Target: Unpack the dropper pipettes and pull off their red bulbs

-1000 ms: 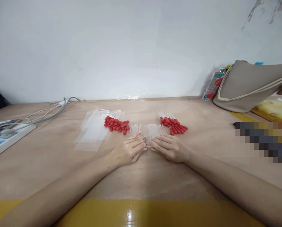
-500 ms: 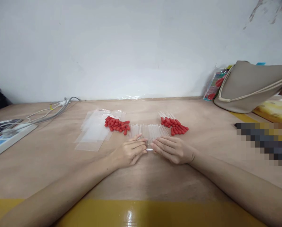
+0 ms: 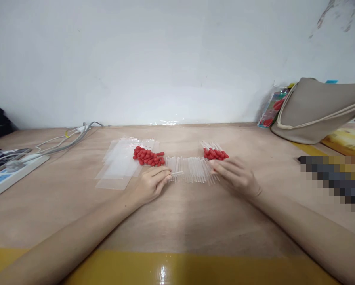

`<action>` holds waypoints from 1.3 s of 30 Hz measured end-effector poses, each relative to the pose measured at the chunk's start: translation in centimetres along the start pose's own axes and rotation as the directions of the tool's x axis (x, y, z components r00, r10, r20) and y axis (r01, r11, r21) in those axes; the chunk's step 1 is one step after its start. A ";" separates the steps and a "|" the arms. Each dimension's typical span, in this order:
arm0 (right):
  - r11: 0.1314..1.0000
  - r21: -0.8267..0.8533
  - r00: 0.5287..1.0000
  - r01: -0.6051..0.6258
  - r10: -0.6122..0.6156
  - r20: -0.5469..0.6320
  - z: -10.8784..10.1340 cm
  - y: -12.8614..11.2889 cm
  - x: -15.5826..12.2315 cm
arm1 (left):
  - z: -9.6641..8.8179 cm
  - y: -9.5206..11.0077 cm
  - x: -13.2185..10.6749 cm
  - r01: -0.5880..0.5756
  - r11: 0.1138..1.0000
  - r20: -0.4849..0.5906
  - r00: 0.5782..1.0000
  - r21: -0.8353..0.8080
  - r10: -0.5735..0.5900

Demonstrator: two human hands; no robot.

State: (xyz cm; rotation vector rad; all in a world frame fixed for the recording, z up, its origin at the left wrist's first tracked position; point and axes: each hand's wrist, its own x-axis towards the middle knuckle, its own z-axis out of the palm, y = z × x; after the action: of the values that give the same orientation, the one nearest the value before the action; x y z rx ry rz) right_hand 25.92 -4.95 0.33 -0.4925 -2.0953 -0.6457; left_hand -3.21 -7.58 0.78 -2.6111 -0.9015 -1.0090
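Observation:
My left hand [image 3: 153,183] is closed with a thin clear tube [image 3: 178,173] pinched between thumb and fingers, its free end pointing right. Beyond and to the right of it lies a spread row of clear tubes [image 3: 197,168] on the table. My right hand [image 3: 238,177] is at the right end of that row, its fingertips by red bulb-ended pieces [image 3: 214,153] that have pale tubes behind them. Motion blurs those fingers, so their grip is unclear. Behind my left hand is a pile of red rubber-like bulbs [image 3: 147,156].
Flat clear plastic bags [image 3: 118,168] lie left of the red pile, partly under it. A power strip [image 3: 17,174] with cables [image 3: 73,140] is at the left. A grey bag [image 3: 317,111] and a printed packet [image 3: 271,109] stand against the wall at the right.
My hands have come apart from the near edge of the tube row. The left has moved back left holding one tube; the right has shifted right to the red pieces.

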 end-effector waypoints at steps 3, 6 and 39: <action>0.905 -0.015 0.904 -0.424 0.423 -0.069 0.1 2.0 -0.5 | 0.4 -0.4 0.5 0.069 0.996 -0.090 0.994 0.051 -0.064; 0.669 0.030 0.669 -0.743 0.743 -0.024 0.1 4.4 -1.1 | 1.5 -0.5 1.1 0.075 0.995 -0.131 0.989 0.061 -0.066; 0.458 -0.105 0.385 -0.883 0.833 0.398 0.7 7.2 -3.2 | 0.9 -2.1 1.0 0.000 0.995 0.339 0.940 -0.101 0.035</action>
State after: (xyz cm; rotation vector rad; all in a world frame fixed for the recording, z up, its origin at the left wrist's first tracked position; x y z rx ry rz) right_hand 31.24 0.79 -0.78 -1.6273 -1.8224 0.2620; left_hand -3.42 -5.09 0.69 -2.9300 -0.9160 -0.6186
